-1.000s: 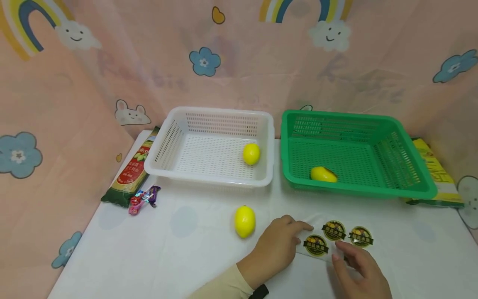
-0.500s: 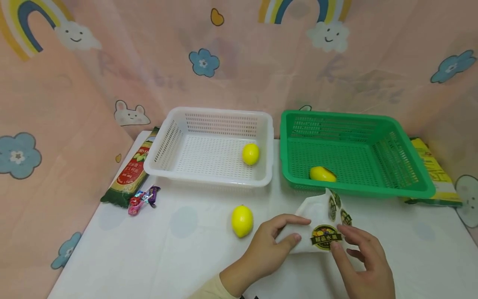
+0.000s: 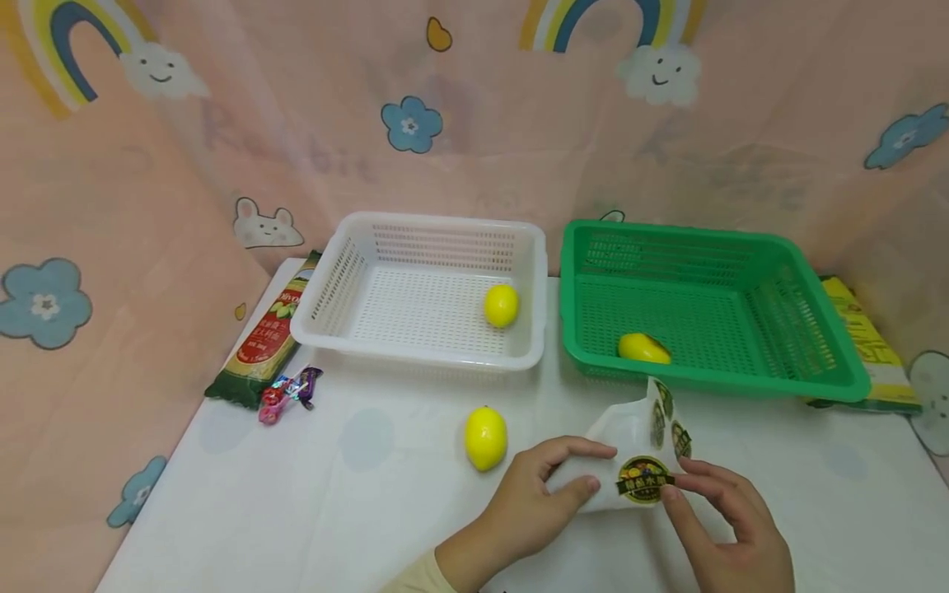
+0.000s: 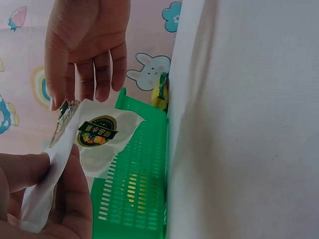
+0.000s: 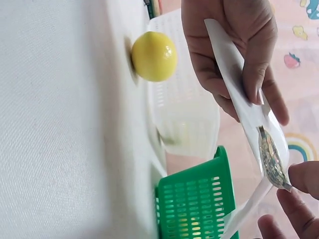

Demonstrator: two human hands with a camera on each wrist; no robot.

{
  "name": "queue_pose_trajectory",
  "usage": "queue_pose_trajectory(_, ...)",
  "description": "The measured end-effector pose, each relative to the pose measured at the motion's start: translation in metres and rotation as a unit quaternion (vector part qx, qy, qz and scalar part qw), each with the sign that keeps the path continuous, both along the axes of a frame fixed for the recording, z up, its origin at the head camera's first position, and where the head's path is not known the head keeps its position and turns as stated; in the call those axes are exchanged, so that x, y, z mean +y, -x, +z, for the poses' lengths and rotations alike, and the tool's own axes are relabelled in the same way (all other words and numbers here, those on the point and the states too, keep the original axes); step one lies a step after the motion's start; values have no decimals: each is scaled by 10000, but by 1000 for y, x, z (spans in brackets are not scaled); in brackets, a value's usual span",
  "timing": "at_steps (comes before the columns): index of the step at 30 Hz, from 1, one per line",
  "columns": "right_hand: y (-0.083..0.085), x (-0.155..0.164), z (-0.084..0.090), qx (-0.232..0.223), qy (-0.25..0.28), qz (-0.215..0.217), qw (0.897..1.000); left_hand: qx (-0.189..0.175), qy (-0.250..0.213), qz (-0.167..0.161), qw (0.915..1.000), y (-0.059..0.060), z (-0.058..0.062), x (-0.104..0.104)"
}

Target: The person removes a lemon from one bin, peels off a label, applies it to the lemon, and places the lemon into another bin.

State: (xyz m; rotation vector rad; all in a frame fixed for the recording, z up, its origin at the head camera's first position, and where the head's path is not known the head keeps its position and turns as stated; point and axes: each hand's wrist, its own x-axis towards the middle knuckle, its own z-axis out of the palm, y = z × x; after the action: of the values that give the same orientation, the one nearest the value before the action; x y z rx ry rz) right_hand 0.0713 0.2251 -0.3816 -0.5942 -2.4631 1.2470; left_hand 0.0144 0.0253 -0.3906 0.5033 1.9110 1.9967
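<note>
White sticker sheet (image 3: 619,441) pinched in left hand (image 3: 530,502); right hand (image 3: 722,527) pinches its round fruit label (image 3: 643,479).

Round sticker (image 3: 643,479): black band with Chinese characters, too small to read. Green-red packet (image 3: 264,333): print illegible.

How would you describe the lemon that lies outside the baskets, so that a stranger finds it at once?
Start at the white basket on the white table. In front of its right corner a lemon lies on the bare cloth, beside the left hand. The other yellow fruits lie inside baskets.
</note>
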Motion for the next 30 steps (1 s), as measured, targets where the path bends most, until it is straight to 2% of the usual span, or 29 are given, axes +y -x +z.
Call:
queue_pose_trajectory(7, 1, 6, -3, 34, -192, -50, 9998, 314, 218, -52, 9993, 2, -5, 1)
queue_pose_trajectory(13, -1, 12, -4, -241, -142, -131, 9995, 116, 539, -202, 9983, 7, -15, 5)
queue_pose_trajectory(16, -3, 14, -5, -372, -88, -196, 9991, 156, 915, -323, 9952, 10, -22, 7)
queue_pose_trajectory(17, -3, 14, -6, -403, -76, -237, 9989, 359, 1187, -378, 9916, 10, -24, 7)
queue_pose_trajectory(18, -3, 14, -6, -412, -66, -261, 9988, 661, 1558, -422, 9847, 10, -26, 7)
queue_pose_trajectory(19, -4, 15, -7, -417, -76, -282, 9987, 1012, 1996, -468, 9735, 11, -28, 9)
queue_pose_trajectory(20, -4, 16, -7, -401, -84, -306, 9987, 1409, 2493, -499, 9568, 11, -30, 10)
queue_pose_trajectory(21, -4, 16, -7, -372, -79, -314, 9988, 1781, 2997, -537, 9357, 11, -32, 11)
queue_pose_trajectory(23, -4, 16, -8, -379, -43, -319, 9988, 2418, 3954, -675, 8835, 11, -35, 13)
queue_pose_trajectory(24, -4, 17, -8, -388, -37, -304, 9988, 2569, 4307, -787, 8616, 10, -36, 15)
queue_pose_trajectory(25, -4, 17, -8, -397, -25, -301, 9988, 2646, 4586, -942, 8431, 10, -38, 15)
queue_pose_trajectory(27, -4, 17, -9, -425, 13, -266, 9987, 2655, 4976, -1272, 8159, 9, -40, 16)
queue_pose_trajectory(29, -4, 17, -10, -463, 32, -231, 9987, 2595, 5182, -1558, 7999, 7, -42, 16)
queue_pose_trajectory(30, -5, 17, -10, -462, 44, -223, 9987, 2579, 5234, -1659, 7950, 7, -42, 17)
